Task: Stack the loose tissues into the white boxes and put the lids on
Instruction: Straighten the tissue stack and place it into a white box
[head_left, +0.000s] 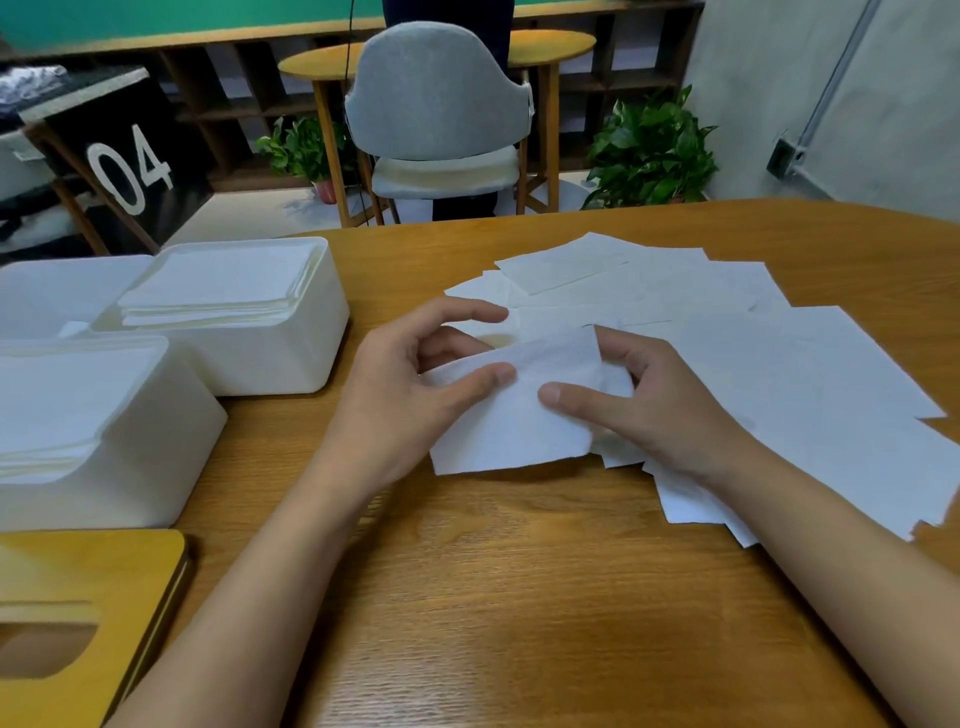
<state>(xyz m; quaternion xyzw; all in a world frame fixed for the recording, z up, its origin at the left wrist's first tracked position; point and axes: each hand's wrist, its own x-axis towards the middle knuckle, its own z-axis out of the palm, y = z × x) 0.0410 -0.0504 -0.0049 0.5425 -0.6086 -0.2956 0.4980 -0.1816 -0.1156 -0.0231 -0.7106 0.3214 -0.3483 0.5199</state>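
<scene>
Thumb and fingers of the left hand (410, 384) and right hand (649, 410) are pinching one tissue (511, 415) from both sides, holding it just right of the nearer white box (98, 441). Loose tissues (753, 353) are lying spread farther right of that box.

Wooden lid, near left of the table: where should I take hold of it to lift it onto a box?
Probably the right edge of the lid, coming from the right over the bare table. It lies flat, its left side runs out of view, and that edge shows enough thickness for a pinch grip. Its slot is a fallback hold.
</scene>
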